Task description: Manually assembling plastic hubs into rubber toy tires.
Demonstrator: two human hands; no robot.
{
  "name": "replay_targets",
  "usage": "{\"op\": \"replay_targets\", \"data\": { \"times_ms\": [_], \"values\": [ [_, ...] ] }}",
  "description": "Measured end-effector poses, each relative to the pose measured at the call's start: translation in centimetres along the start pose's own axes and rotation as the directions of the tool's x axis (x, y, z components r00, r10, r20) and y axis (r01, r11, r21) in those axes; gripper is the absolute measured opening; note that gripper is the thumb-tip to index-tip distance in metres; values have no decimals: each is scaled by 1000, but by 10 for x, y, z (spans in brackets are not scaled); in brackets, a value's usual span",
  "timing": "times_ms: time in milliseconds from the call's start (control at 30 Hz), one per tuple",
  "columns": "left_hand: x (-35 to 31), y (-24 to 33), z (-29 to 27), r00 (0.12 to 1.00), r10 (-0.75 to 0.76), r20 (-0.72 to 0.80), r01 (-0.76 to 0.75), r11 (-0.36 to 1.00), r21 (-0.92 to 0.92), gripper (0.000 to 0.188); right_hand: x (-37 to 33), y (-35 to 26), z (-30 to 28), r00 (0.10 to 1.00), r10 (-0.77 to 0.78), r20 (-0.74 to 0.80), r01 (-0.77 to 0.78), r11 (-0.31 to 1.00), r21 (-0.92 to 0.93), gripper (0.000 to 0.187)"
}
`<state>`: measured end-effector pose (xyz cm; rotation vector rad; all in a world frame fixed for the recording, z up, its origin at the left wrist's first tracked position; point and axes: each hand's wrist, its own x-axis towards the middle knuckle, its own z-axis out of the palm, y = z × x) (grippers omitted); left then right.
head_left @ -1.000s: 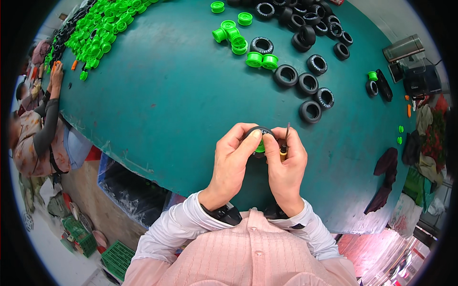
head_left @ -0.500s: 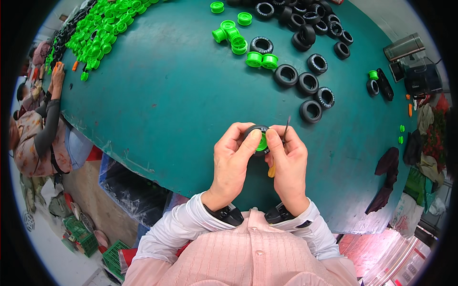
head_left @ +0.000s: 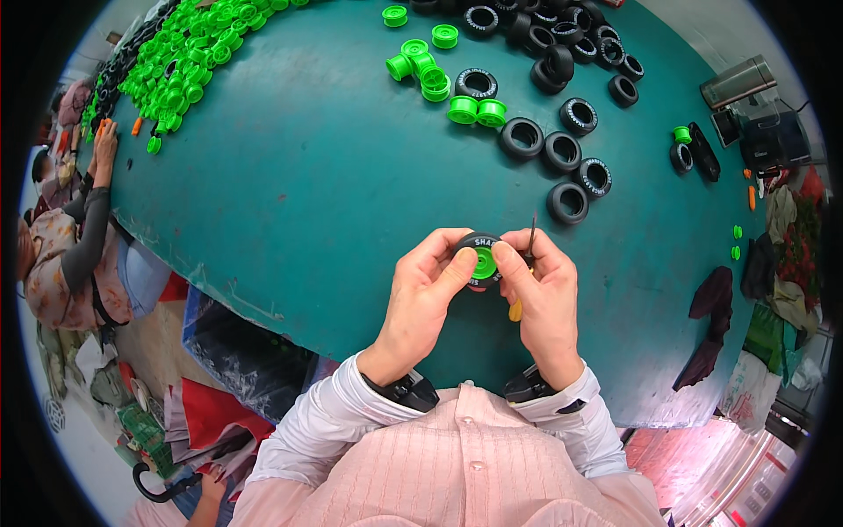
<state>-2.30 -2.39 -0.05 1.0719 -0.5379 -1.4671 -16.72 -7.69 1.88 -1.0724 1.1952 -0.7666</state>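
Observation:
Close in front of me, over the near part of the table, both hands hold a small toy wheel: a black rubber tyre [head_left: 481, 240] with white lettering around a bright green rim [head_left: 484, 263]. My left hand [head_left: 420, 294] grips its left side, thumb on the face and fingers curled behind. The right side is pinched by my right hand [head_left: 546, 294]. That hand also keeps a thin tool with a yellow handle [head_left: 515, 310] and a dark shaft in its fingers; the shaft points up, and its tip's shape is too small to tell.
Loose black tyres [head_left: 569, 203] and green rims [head_left: 477, 111] lie beyond my hands on the green table [head_left: 307, 193]. A heap of green rims [head_left: 180, 70] is at far left, near a co-worker [head_left: 75, 259]. A dark cloth [head_left: 709, 325] and metal flask [head_left: 738, 83] lie right.
The wheel's face shows more fully between my thumbs, and my right hand has shifted slightly right with the tool. At lower left, a red and grey umbrella and another person's hand have appeared.

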Motion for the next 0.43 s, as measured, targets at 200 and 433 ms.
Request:
{"op": "replay_targets", "data": {
  "times_ms": [200, 433],
  "values": [
    [3, 7, 1, 999, 16, 27, -19, 994, 105, 24, -1, 4, -3, 976, -219, 13, 219, 968, -120, 16],
    [0, -3, 8, 993, 66, -97, -74, 994, -84, 23, -6, 8, 11, 973, -225, -48, 222, 973, -61, 12]
  ]
}}
